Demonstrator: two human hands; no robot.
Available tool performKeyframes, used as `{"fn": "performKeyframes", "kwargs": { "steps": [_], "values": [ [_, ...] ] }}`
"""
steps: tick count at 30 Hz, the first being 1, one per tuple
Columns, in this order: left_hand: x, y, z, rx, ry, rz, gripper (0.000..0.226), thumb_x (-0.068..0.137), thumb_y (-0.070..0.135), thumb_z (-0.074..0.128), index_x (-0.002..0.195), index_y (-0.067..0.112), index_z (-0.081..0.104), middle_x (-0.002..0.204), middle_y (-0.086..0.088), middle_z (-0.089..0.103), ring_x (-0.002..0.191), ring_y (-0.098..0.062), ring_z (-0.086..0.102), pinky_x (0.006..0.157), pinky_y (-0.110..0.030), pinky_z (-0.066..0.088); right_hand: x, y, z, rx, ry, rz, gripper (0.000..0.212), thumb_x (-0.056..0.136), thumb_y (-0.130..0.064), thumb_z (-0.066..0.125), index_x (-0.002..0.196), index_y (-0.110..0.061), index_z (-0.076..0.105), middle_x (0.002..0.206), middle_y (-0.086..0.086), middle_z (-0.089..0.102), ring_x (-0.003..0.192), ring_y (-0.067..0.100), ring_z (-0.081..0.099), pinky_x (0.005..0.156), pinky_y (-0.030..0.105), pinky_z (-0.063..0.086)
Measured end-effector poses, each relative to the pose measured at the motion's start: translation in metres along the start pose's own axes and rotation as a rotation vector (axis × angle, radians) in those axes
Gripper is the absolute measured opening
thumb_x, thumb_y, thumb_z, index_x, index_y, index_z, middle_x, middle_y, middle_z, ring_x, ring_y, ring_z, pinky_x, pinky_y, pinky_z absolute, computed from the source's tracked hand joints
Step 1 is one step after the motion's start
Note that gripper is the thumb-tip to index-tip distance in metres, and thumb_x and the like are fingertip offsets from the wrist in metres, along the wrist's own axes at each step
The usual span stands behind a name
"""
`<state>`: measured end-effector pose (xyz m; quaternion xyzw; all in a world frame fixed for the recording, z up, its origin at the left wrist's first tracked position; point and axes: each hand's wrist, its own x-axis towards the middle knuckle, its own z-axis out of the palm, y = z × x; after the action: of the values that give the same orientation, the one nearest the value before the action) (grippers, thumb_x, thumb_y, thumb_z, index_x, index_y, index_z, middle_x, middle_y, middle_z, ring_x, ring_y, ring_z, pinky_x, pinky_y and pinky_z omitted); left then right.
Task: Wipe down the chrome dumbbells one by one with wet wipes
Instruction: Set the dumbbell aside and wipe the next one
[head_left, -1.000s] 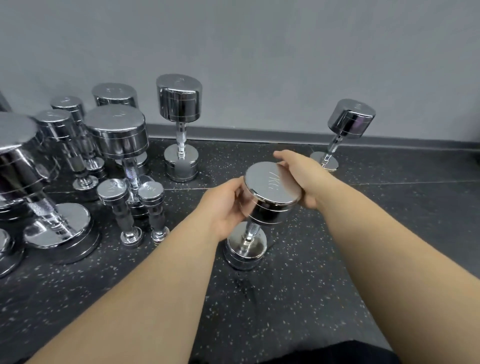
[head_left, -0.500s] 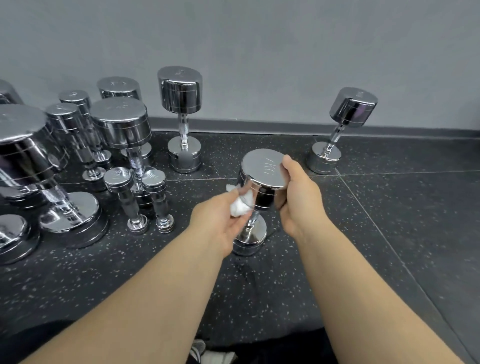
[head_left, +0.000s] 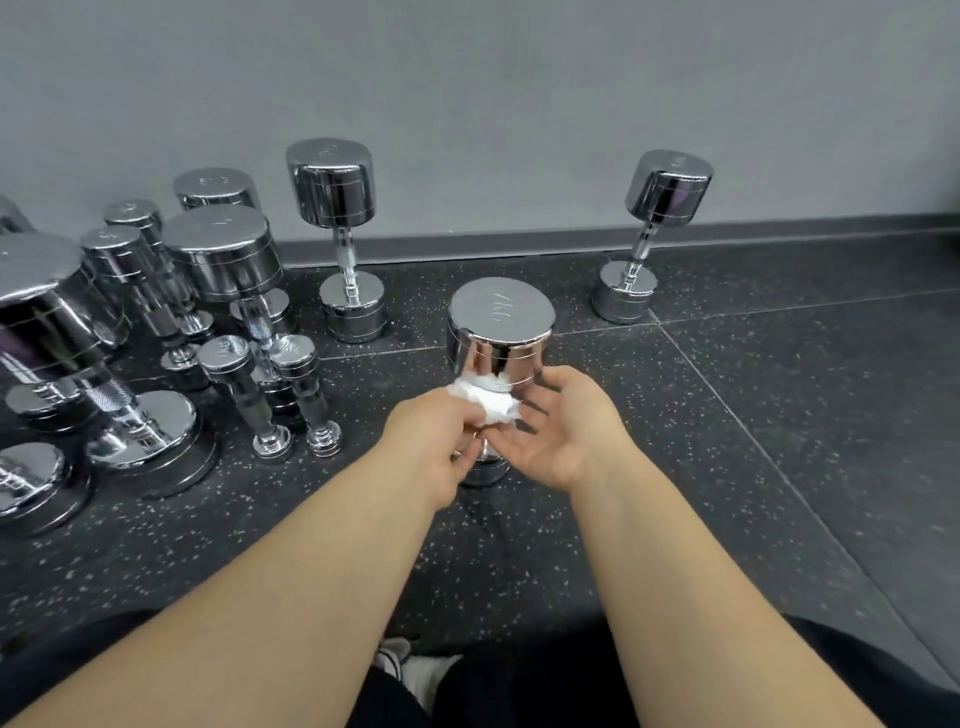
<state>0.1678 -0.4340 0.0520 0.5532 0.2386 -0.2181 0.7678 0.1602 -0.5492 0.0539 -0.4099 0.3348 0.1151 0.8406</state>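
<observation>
Left grip (head_left: 431, 441): you are pinching the wet wipe (head_left: 488, 402) | right grip (head_left: 556, 431): lying open, holding nothing | dumbbell (head_left: 498, 338): standing upright on the floor (head_left: 727, 467), long axis running vertically between both grips, head just above the left grip.

A plain, matte pale-grey wall (head_left: 519, 104) fills the upper part of the view. Along its foot runs a darker grey skirting strip (head_left: 467, 248), which meets a black rubber floor flecked with small white specks (head_left: 805, 467). Thin straight seams (head_left: 727, 409) divide the floor into large tiles: one runs roughly along the wall, another slants off to the right. The light is soft and even, with only faint shadows.
</observation>
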Motion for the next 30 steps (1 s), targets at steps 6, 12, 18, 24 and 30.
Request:
{"fn": "performKeyframes", "kwargs": {
  "steps": [6,12,18,24,30],
  "values": [
    [-0.012,0.002,-0.001,0.278,-0.020,0.060,0.010,0.086,0.013,0.073,0.082,0.020,0.067,0.070,0.005,0.060,0.062,-0.007,0.045,0.056,-0.019,0.033,-0.014,-0.005,-0.005,0.113,-0.109,0.042,0.035,0.102,-0.022,0.047,0.125,0.002,0.059,0.116,0.024,0.067,0.099,0.035,0.067,0.077,0.051,0.057],
    [-0.001,0.005,-0.008,0.261,-0.009,0.036,0.007,0.086,0.018,0.074,0.085,0.018,0.067,0.077,0.004,0.061,0.064,-0.007,0.049,0.054,-0.020,0.038,-0.002,-0.010,-0.015,0.177,0.065,-0.166,0.023,0.097,0.008,0.048,0.115,0.006,0.062,0.128,0.021,0.061,0.117,0.027,0.061,0.080,0.023,0.057],
    [0.009,0.004,-0.006,0.219,0.037,0.038,0.007,0.091,0.015,0.065,0.085,0.016,0.063,0.075,0.004,0.062,0.064,-0.007,0.053,0.057,-0.021,0.039,0.021,-0.019,-0.002,0.121,0.081,-0.153,0.024,0.100,0.005,0.036,0.110,0.007,0.058,0.101,0.017,0.069,0.064,0.011,0.051,0.083,0.024,0.053],
    [0.023,0.028,-0.005,0.189,0.148,0.139,0.017,0.097,0.015,0.053,0.081,0.016,0.059,0.072,0.005,0.057,0.064,-0.006,0.050,0.059,-0.021,0.039,0.025,-0.054,0.000,0.179,-0.241,0.012,0.062,0.105,-0.048,0.033,0.122,0.009,0.051,0.085,0.015,0.066,0.055,0.021,0.067,0.041,0.025,0.053],
    [0.035,0.044,0.007,0.271,0.232,0.225,0.020,0.094,0.013,0.053,0.076,0.019,0.056,0.043,0.010,0.057,0.059,-0.005,0.051,0.060,-0.020,0.038,0.046,-0.058,-0.007,0.175,-0.405,-0.029,0.028,0.104,-0.020,0.042,0.109,0.006,0.050,0.090,0.015,0.062,0.065,0.020,0.064,0.052,0.028,0.057]
  ]
}}
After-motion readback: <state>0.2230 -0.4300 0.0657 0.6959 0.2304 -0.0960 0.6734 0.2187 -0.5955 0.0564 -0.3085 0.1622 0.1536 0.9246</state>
